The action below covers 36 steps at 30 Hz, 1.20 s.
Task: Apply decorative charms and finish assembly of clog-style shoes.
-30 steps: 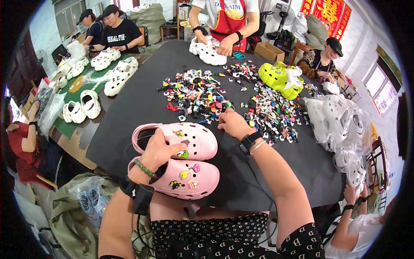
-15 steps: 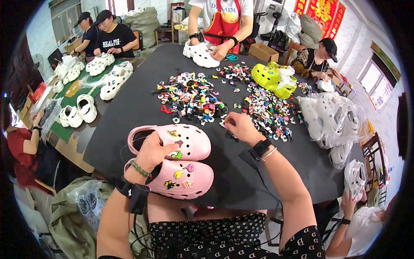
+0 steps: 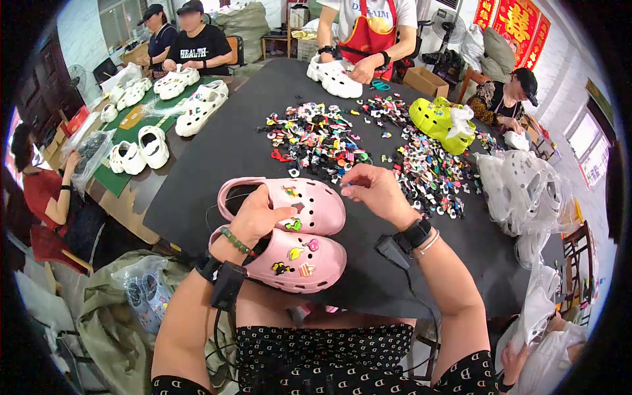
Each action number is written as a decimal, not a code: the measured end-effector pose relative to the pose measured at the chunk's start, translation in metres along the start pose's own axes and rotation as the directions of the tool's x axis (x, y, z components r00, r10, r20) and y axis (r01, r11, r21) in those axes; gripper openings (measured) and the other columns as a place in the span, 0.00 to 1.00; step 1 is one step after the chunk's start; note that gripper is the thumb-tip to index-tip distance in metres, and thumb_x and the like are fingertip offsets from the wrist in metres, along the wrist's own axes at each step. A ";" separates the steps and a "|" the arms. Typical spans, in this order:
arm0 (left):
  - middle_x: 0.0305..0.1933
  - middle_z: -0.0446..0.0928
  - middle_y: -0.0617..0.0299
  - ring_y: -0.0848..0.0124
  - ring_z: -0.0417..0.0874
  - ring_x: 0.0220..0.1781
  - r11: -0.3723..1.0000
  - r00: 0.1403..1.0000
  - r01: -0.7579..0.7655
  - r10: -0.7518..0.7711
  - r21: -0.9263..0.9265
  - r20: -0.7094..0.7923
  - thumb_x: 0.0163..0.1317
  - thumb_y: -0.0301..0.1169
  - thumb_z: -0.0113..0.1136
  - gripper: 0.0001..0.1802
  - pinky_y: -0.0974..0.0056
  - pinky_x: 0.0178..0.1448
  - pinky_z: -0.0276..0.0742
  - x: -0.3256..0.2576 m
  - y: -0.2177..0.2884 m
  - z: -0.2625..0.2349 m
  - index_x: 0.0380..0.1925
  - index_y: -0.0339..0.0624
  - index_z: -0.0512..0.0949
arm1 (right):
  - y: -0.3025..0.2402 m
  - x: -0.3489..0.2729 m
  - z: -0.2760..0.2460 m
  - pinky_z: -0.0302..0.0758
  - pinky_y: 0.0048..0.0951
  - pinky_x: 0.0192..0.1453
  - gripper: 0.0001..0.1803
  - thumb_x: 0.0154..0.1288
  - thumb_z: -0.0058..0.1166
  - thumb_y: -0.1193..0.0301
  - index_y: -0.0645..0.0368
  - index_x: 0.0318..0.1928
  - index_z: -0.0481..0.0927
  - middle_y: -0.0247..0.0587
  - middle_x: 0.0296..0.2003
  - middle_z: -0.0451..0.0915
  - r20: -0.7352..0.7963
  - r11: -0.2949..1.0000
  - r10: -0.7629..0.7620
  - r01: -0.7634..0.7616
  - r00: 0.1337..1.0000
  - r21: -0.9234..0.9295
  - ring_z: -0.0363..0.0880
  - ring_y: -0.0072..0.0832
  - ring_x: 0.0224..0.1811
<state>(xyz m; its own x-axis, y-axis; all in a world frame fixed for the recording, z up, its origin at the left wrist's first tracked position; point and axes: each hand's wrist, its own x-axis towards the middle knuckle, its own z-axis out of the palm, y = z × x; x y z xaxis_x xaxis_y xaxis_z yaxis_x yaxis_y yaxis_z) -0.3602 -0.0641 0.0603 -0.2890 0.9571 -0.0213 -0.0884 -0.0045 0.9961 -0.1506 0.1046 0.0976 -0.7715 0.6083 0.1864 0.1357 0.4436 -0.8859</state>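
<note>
Two pink clogs lie side by side at the table's near edge, toes to the right. My left hand (image 3: 252,216) grips the far pink clog (image 3: 324,209), its thumb on the upper and its fingers hidden inside the opening. That clog carries several small charms, including a green one (image 3: 293,224). The near pink clog (image 3: 330,261) has several charms too, among them a yellow one (image 3: 294,253). Just right of the far clog's toe, my right hand (image 3: 380,195) is closed in a pinch. Whatever its fingertips hold is too small to make out.
Loose charms are heaped in a left pile (image 3: 317,135) and a right pile (image 3: 440,170) on the black table (image 3: 197,191). Lime clogs (image 3: 431,118) stand behind, bagged white clogs (image 3: 513,187) at the right. Across the table, a person in a red apron handles a white clog (image 3: 334,78).
The whole view has shifted, so things sit further right in the picture. My right hand has moved from the charm pile's edge toward the far clog's toe. My left hand keeps its grip.
</note>
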 end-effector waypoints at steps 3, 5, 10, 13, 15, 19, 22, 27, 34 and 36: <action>0.48 0.81 0.55 0.69 0.83 0.48 0.999 0.999 -0.031 0.031 -0.019 -0.012 0.54 0.18 0.66 0.25 0.64 0.51 0.80 0.000 -0.002 0.002 0.53 0.31 0.70 | -0.011 0.002 0.014 0.77 0.27 0.38 0.09 0.57 0.61 0.81 0.61 0.40 0.83 0.39 0.29 0.82 0.059 0.997 -0.074 0.072 0.996 0.033 0.81 0.24 0.33; 0.48 0.81 0.55 0.69 0.83 0.48 0.999 0.999 -0.042 0.041 -0.010 -0.017 0.54 0.18 0.66 0.25 0.64 0.51 0.80 0.002 -0.009 -0.004 0.52 0.31 0.71 | -0.020 0.005 0.027 0.77 0.29 0.40 0.09 0.57 0.60 0.81 0.60 0.40 0.84 0.41 0.28 0.81 0.142 0.973 -0.203 0.216 0.969 -0.085 0.82 0.28 0.34; 0.52 0.80 0.62 0.72 0.81 0.51 0.997 1.000 -0.003 0.002 0.077 0.008 0.60 0.18 0.60 0.24 0.64 0.56 0.77 0.005 -0.015 -0.006 0.57 0.35 0.71 | -0.035 0.010 0.039 0.78 0.38 0.41 0.08 0.52 0.61 0.79 0.61 0.36 0.83 0.48 0.30 0.81 0.208 0.933 -0.121 0.183 0.971 -0.310 0.82 0.41 0.35; 0.51 0.80 0.62 0.73 0.81 0.51 0.995 0.993 -0.092 0.090 0.025 0.078 0.60 0.18 0.59 0.22 0.65 0.56 0.77 0.004 -0.009 -0.002 0.56 0.36 0.73 | -0.031 0.012 0.039 0.78 0.33 0.39 0.10 0.53 0.59 0.80 0.61 0.38 0.82 0.47 0.30 0.82 0.260 0.872 -0.194 0.288 0.946 -0.395 0.83 0.38 0.33; 0.49 0.80 0.61 0.73 0.81 0.48 0.996 0.995 -0.091 0.090 0.026 0.048 0.57 0.17 0.61 0.21 0.65 0.53 0.78 0.006 -0.012 -0.002 0.52 0.35 0.73 | -0.035 0.011 0.040 0.78 0.34 0.39 0.09 0.52 0.59 0.80 0.61 0.37 0.83 0.48 0.30 0.82 0.309 0.882 -0.129 0.252 0.942 -0.400 0.83 0.39 0.33; 0.46 0.80 0.60 0.74 0.81 0.46 0.997 0.998 -0.069 0.068 0.040 0.008 0.54 0.17 0.64 0.21 0.66 0.50 0.78 0.005 -0.009 -0.003 0.49 0.34 0.73 | -0.029 0.013 0.042 0.78 0.39 0.40 0.07 0.49 0.62 0.78 0.62 0.32 0.83 0.51 0.29 0.82 0.285 0.834 -0.227 0.337 0.931 -0.437 0.83 0.45 0.34; 0.47 0.80 0.60 0.74 0.81 0.46 1.000 1.000 0.001 -0.001 -0.027 0.014 0.54 0.17 0.65 0.22 0.66 0.50 0.78 0.004 -0.006 -0.001 0.50 0.34 0.73 | -0.028 0.019 0.037 0.78 0.39 0.39 0.07 0.49 0.63 0.77 0.62 0.32 0.83 0.51 0.28 0.82 0.223 0.829 -0.262 0.337 0.939 -0.445 0.83 0.46 0.33; 0.47 0.80 0.60 0.73 0.82 0.45 0.996 0.997 -0.082 0.082 0.040 0.001 0.55 0.18 0.65 0.23 0.67 0.48 0.79 0.000 -0.009 -0.001 0.51 0.34 0.72 | -0.027 0.027 0.041 0.77 0.42 0.39 0.07 0.48 0.62 0.76 0.62 0.31 0.83 0.50 0.27 0.82 0.257 0.912 -0.138 0.224 0.956 -0.344 0.83 0.46 0.33; 0.46 0.80 0.59 0.74 0.82 0.45 0.990 0.995 -0.074 0.082 0.123 -0.060 0.54 0.18 0.64 0.22 0.66 0.49 0.79 -0.003 -0.009 -0.001 0.51 0.33 0.72 | -0.031 0.042 0.049 0.76 0.44 0.40 0.07 0.45 0.62 0.76 0.62 0.28 0.80 0.51 0.27 0.81 0.371 0.826 -0.097 0.283 0.924 -0.488 0.82 0.47 0.36; 0.46 0.80 0.59 0.74 0.82 0.45 0.978 0.994 -0.084 0.096 0.193 -0.053 0.55 0.17 0.64 0.22 0.66 0.49 0.79 -0.001 -0.014 -0.004 0.51 0.33 0.72 | -0.041 0.044 0.045 0.76 0.44 0.42 0.08 0.45 0.64 0.76 0.62 0.29 0.80 0.51 0.30 0.81 0.381 0.784 -0.085 0.298 0.921 -0.545 0.81 0.47 0.40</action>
<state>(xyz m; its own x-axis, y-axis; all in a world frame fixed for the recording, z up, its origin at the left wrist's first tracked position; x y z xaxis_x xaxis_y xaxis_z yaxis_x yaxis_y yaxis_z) -0.3626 -0.0663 0.0458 -0.3461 0.9356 0.0697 0.1217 -0.0289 0.9921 -0.2183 0.0833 0.1225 -0.9587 0.2714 0.0851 0.2150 0.8875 -0.4076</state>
